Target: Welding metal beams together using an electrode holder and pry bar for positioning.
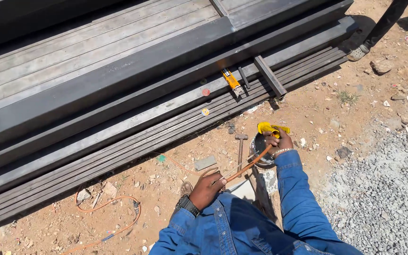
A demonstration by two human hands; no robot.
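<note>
Here the left hand (207, 188) is closed around a thin orange rod (247, 166), while the right hand (279, 140) grips a crumpled yellow cloth (269, 128) at the round dark metal can (260, 150) on gritty dirt.

Outdoor metalwork yard: long steel beams (119, 94) on dirt, gravel (383, 189), hammer (240, 148).

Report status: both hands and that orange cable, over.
Left hand pinching orange cable. Right hand gripping yellow tool at cable's far end, over round dark pot. Hammer lying close beside; nothing blocking.
</note>
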